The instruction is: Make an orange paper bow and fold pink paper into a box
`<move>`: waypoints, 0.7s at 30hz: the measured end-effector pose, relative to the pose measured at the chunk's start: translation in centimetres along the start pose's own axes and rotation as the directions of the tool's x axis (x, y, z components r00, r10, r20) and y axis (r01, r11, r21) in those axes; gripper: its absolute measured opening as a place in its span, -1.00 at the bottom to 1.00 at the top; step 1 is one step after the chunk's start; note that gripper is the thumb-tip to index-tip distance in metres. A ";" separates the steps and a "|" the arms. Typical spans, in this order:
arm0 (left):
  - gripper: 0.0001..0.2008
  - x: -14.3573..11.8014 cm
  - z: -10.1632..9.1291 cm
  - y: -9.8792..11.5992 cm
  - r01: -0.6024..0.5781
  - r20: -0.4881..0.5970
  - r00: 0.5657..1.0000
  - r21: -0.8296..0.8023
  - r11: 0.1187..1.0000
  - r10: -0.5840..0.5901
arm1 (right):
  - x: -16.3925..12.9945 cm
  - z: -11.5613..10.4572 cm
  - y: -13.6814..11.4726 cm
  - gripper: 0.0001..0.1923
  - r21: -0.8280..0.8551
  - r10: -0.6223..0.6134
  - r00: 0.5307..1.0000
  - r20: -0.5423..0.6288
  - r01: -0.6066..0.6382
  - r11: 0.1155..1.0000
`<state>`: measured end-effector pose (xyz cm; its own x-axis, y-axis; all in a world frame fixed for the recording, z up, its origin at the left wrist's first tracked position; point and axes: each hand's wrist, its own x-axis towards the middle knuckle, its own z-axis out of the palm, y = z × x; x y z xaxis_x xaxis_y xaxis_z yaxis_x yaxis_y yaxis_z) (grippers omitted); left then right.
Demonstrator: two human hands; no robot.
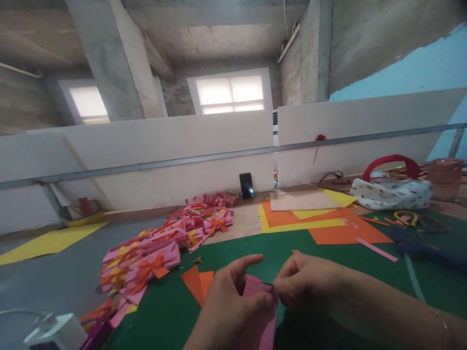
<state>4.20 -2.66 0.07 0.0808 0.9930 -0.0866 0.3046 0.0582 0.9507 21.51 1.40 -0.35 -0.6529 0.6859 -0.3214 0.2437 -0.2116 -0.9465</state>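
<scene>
A folded pink piece, paper or felt, (260, 326) stands in my left hand (224, 306), gripped between the thumb in front and the fingers behind, with the index finger stretched out above. At its upper right corner my right hand (306, 279) is closed in a pinch. A thin dark line (267, 284) runs along the top of the pink piece toward those fingertips; whether it is a wire, a thread or a slit I cannot tell. Orange pieces (199, 284) lie on the green mat (156, 318) just left of my left hand.
Pink pieces with orange and yellow bows (156, 265) form a long heap at left. Orange and yellow sheets (343, 236) lie beyond my right hand. A phone (247, 185) leans on the white panel. Blue-handled scissors (430, 250), a cloth bag (392, 193) and a white plug (58, 333) are around.
</scene>
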 end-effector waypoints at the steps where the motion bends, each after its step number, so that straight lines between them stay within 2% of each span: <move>1: -0.36 0.0 0.0 0.0 0.001 0.007 1.000 0.004 1.000 -0.001 | -0.1 0.1 -0.1 -0.77 -0.013 -0.014 1.000 -0.011 0.014 1.000; 8: -0.37 -0.1 -0.2 0.0 0.006 -0.010 1.000 0.033 0.999 -0.005 | -0.3 0.7 -0.2 -0.72 -0.046 -0.036 0.998 -0.048 0.033 0.998; 15: -0.36 -0.1 0.1 0.1 0.002 0.011 1.000 -0.040 0.999 -0.002 | -0.2 0.9 -0.1 -0.69 -0.083 -0.063 0.996 -0.069 0.057 0.995; 21: -0.35 -0.1 0.2 0.2 0.016 -0.006 1.000 0.001 1.000 -0.016 | -0.4 1.0 -0.2 -0.76 -0.106 -0.083 0.993 -0.081 0.074 0.992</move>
<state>4.46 -2.76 0.24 0.0706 0.9924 -0.1003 0.3067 0.0741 0.9489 20.96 0.46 -0.07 -0.6108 0.7550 -0.2387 0.2695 -0.0853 -0.9592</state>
